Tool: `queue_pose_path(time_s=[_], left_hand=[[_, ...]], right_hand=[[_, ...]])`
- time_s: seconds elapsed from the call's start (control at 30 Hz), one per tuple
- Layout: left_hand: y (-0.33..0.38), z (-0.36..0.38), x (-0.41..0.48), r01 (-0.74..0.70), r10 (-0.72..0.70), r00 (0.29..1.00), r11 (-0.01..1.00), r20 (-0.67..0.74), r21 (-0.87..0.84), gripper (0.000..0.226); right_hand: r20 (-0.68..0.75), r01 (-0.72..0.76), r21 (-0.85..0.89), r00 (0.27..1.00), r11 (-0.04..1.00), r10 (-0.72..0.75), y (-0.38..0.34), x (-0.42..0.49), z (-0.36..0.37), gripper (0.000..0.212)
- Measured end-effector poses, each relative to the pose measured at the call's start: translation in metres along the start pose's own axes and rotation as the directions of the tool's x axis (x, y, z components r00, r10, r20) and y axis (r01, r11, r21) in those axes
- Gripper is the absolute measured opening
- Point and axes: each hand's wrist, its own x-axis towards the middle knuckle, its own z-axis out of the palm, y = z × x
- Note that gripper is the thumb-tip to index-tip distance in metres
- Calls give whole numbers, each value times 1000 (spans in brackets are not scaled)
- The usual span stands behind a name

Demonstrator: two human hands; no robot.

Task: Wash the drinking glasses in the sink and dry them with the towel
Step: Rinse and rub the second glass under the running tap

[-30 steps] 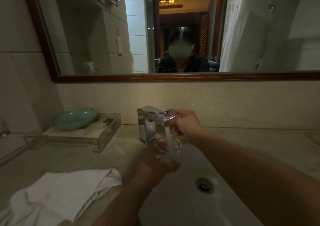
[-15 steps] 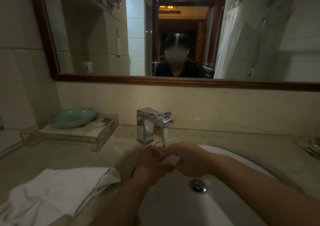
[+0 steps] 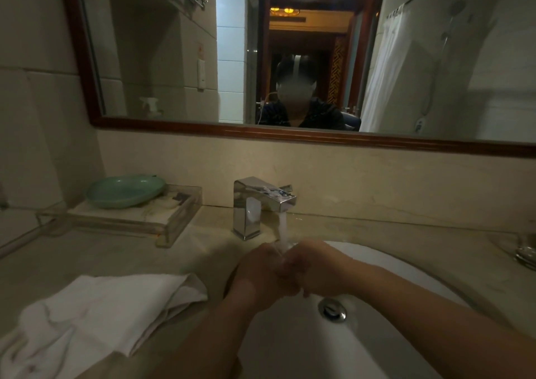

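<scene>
Both hands meet over the white sink under the running water of the chrome faucet. My left hand and my right hand are curled around a clear drinking glass, of which only a bit of rim shows between them where the stream lands. The rest of the glass is hidden by the fingers. A white towel lies crumpled on the counter left of the sink.
A clear tray with a green dish stands at the back left. The sink drain sits just below my right hand. A shiny object is at the counter's right edge. A mirror hangs above the backsplash.
My right hand left the faucet handle and came down to join the left hand on the glass under the stream. The camera view has shifted slightly.
</scene>
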Motion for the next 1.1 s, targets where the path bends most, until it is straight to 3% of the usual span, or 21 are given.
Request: queue_pose_path(time_s=[0.07, 0.13, 0.17, 0.2, 0.27, 0.33, 0.43, 0.5, 0.57, 0.67, 0.77, 0.87, 0.93, 1.0, 1.03, 1.1], left_hand=[[-8, 3, 0, 70, -70, 998, 990, -2, -121, 50], [-12, 3, 3, 87, -88, 996, 990, 2, -110, 53], [-11, 3, 5, 83, -82, 997, 994, 17, -74, 43], [-8, 1, 5, 66, -65, 997, 996, 31, -52, 32], [-5, 1, 6, 58, -56, 998, 996, 27, -64, 20], [-8, 4, 8, 84, -81, 996, 989, 32, -122, 21], [-12, 6, 10, 101, -98, 995, 978, 28, -181, 30], [-9, 4, 8, 80, -76, 996, 989, 36, -125, 30], [-6, 2, 6, 29, -29, 999, 999, 28, -31, 26], [-2, 2, 3, -12, 13, 999, 1000, 29, -22, 25], [-1, 2, 0, -14, 15, 999, 1000, 37, -18, 26], [1, 1, -1, -3, 4, 999, 1000, 47, -25, 27], [5, -1, -3, -71, 67, 995, 996, 74, 57, 24], [7, -2, -7, -177, 153, 982, 948, 109, 263, 34], [6, 0, -9, -200, 170, 978, 930, 122, 308, 47], [1, 7, -9, -199, 162, 974, 945, 155, 261, 66]], right_hand=[[-276, -32, 200, 957, 979, 88, 6, 3, 0, 33], [-484, -5, 539, 817, 842, 315, 13, 11, -7, 45], [-502, 32, 659, 763, 752, 407, 16, 16, -12, 50], [-460, 51, 751, 756, 658, 466, 19, 23, -17, 59], [-325, 24, 836, 826, 548, 460, 22, 39, -23, 79], [-265, -8, 814, 885, 580, 384, 18, 48, -26, 79], [-292, 1, 773, 888, 635, 355, 13, 41, -25, 72], [-265, 12, 798, 905, 602, 333, 15, 29, -31, 81], [-177, 17, 805, 961, 593, 213, 17, 13, -33, 84], [-130, -44, 745, 969, 665, 210, 20, -3, -30, 79], [-320, -35, 622, 900, 782, 294, 23, -18, -21, 62], [-326, -30, 494, 920, 869, 217, 24, -34, 1, 65], [-329, 26, 286, 941, 958, 73, 24, -45, 15, 74], [-211, 80, 36, 975, 996, -70, 24, -53, 20, 75], [-121, 67, -47, 990, 997, -72, 24, -56, 18, 72], [33, 31, -129, 999, 991, -27, 25, -59, 13, 64]])
